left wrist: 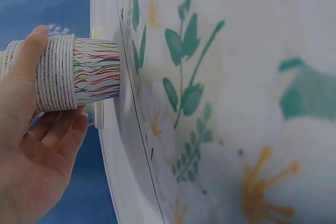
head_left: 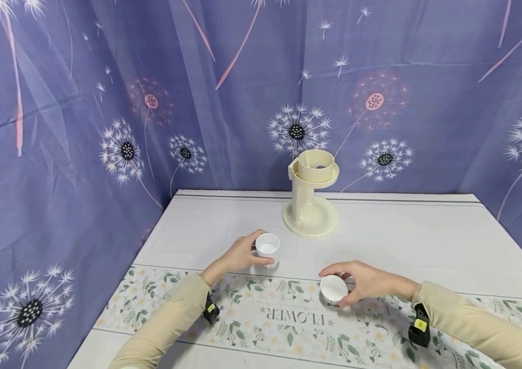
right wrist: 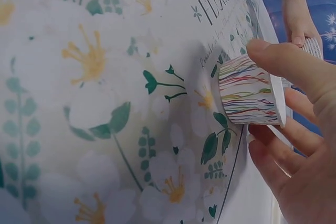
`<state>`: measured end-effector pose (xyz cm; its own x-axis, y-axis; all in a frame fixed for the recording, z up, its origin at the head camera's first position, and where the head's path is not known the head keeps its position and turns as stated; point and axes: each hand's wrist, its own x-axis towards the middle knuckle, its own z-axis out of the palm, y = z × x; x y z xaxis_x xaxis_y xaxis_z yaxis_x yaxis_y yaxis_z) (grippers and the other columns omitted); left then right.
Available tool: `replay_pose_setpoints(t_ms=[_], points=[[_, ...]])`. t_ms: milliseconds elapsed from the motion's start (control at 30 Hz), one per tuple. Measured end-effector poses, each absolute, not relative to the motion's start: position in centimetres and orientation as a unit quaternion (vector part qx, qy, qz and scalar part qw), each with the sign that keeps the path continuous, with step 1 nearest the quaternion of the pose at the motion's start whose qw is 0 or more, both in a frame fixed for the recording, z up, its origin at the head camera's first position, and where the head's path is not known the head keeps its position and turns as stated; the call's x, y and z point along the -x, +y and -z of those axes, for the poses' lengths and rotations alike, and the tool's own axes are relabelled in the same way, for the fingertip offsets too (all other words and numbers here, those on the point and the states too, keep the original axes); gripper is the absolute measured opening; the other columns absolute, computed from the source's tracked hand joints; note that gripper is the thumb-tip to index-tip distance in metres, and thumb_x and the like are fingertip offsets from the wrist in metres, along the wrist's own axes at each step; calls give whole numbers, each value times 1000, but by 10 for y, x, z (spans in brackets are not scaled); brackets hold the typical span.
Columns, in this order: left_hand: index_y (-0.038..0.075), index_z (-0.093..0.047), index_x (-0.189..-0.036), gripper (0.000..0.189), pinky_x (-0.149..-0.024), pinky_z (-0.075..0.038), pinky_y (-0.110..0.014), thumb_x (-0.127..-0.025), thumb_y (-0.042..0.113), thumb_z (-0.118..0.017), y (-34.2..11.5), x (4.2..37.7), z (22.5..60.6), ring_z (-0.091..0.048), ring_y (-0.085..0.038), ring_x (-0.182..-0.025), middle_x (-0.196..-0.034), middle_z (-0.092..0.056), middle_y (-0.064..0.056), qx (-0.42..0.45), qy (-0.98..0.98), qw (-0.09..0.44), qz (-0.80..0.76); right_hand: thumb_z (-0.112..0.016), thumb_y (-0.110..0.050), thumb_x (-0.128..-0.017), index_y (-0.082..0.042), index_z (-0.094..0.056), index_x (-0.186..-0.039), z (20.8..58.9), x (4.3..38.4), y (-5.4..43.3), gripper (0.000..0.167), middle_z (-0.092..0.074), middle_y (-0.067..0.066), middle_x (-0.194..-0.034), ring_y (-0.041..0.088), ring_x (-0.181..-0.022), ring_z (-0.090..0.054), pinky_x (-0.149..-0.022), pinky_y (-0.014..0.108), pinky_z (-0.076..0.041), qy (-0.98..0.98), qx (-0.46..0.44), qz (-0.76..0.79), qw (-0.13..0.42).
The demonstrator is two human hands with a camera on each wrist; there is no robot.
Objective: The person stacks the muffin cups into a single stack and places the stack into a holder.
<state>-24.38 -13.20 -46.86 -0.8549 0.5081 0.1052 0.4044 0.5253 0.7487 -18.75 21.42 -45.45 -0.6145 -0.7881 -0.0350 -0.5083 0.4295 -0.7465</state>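
My left hand [head_left: 241, 253] grips a nested stack of white paper cups [left wrist: 56, 72] from the side, thumb and fingers around the rims. The lowest cup's colourful wavy stripes show beneath the rims in the left wrist view. To the right and nearer the front, my right hand [head_left: 368, 280] holds a striped paper cup [right wrist: 247, 90] between thumb and fingers. From above, this paper cup [head_left: 334, 288] is upright with its mouth up, over the floral band. Both hands stay apart from each other.
A cream plastic stand [head_left: 304, 197] with a round base and a ring-shaped top is behind the cups, near the table's far edge. The white tablecloth [head_left: 404, 236] has a floral band with lettering. A blue dandelion-print curtain [head_left: 242, 118] closes off the back and sides.
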Motion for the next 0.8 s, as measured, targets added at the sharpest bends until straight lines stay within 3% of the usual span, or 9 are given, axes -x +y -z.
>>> replay_pose_setpoints(t_ms=[400,600,800], points=[[13,-53,-131,65,-100,-52,-37,-77,29,-83,-133,246,470,-64,-23,-110,-116,-66,-7,-265,869,67,-412,-77,-32,-83,-5,-55,-134,455,192,211,62,-59,11,-134,26,-121,-56,-93,34,-53,832,388,351,185],[12,-53,-130,63,-100,-51,-40,-77,28,-83,-134,244,471,-63,-26,-111,-117,-66,-10,-272,866,68,-414,-75,-31,-85,-3,-56,-133,455,190,207,58,-61,12,-131,20,-117,-58,-90,35,-54,832,392,356,167],[12,-53,-131,64,-99,-52,-38,-77,30,-82,-136,243,470,-64,-25,-111,-117,-66,-8,-276,868,68,-407,-74,-32,-86,-2,-57,-131,454,189,203,57,-61,13,-130,29,-117,-58,-88,36,-54,841,393,346,139]])
